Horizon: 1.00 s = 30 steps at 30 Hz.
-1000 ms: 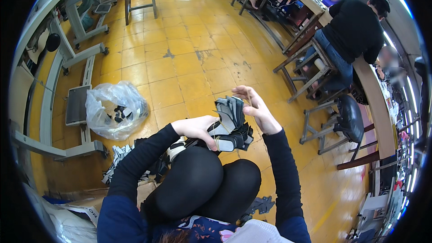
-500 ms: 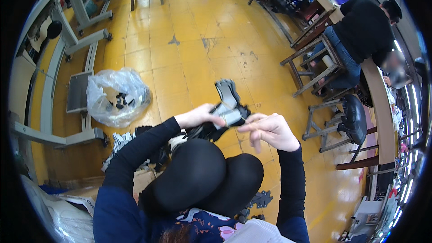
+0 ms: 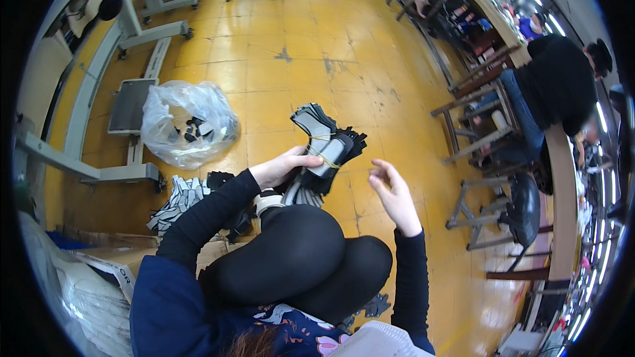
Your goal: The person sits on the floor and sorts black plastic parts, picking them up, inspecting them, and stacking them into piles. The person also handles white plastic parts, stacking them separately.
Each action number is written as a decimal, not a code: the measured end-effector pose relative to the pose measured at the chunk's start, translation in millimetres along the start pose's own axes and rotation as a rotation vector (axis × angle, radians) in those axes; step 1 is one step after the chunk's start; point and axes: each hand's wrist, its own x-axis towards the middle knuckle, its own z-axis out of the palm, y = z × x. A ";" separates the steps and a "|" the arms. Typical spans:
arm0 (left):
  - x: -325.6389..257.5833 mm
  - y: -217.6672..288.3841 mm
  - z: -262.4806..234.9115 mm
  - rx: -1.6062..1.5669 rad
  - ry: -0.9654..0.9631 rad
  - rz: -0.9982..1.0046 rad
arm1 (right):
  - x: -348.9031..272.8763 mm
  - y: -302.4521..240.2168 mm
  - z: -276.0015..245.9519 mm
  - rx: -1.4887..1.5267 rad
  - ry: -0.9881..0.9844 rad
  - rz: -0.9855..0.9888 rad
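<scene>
My left hand (image 3: 286,165) is closed on a bundle of cut fabric pieces (image 3: 315,121), grey on top with black layers below. Its thumb presses on the grey top piece. Thin tan rubber bands (image 3: 322,137) cross the bundle and hold the stack together. To the right of it, my right hand (image 3: 395,195) is apart from the bundle, its fingers spread and holding nothing. Below the bundle, near my knee, more striped grey pieces (image 3: 303,196) show, partly covered by the hand and leg.
A clear plastic bag (image 3: 188,122) with dark scraps stands on the yellow floor at left, beside a machine pedal (image 3: 132,107). Loose grey-and-black pieces (image 3: 183,201) lie below it. At right are a black-topped stool (image 3: 522,209) and a seated person (image 3: 555,86) at a long table.
My right hand has let go of the rubber band and moved away, down and right. The band now lies around the bundle, which my left hand still holds. The view has shifted slightly.
</scene>
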 end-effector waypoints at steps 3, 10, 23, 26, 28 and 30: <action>-3.0 9.9 -0.9 -0.258 -0.123 0.003 | 3.2 3.3 28.6 0.242 -0.231 0.064; -9.3 45.0 25.8 0.042 -0.037 0.089 | 22.5 2.6 43.5 0.584 0.000 0.015; -26.3 79.6 19.1 0.312 -0.196 0.351 | 22.7 -50.3 36.7 1.113 -0.016 -0.196; -49.8 71.5 50.9 0.536 -0.030 0.420 | 30.6 -80.0 44.3 0.981 0.033 -0.217; -56.0 67.4 45.9 0.396 0.030 0.467 | 31.4 -103.4 50.5 1.022 -0.093 -0.263; -58.5 73.3 29.9 0.372 0.191 0.532 | 31.9 -117.0 52.3 1.037 -0.134 -0.429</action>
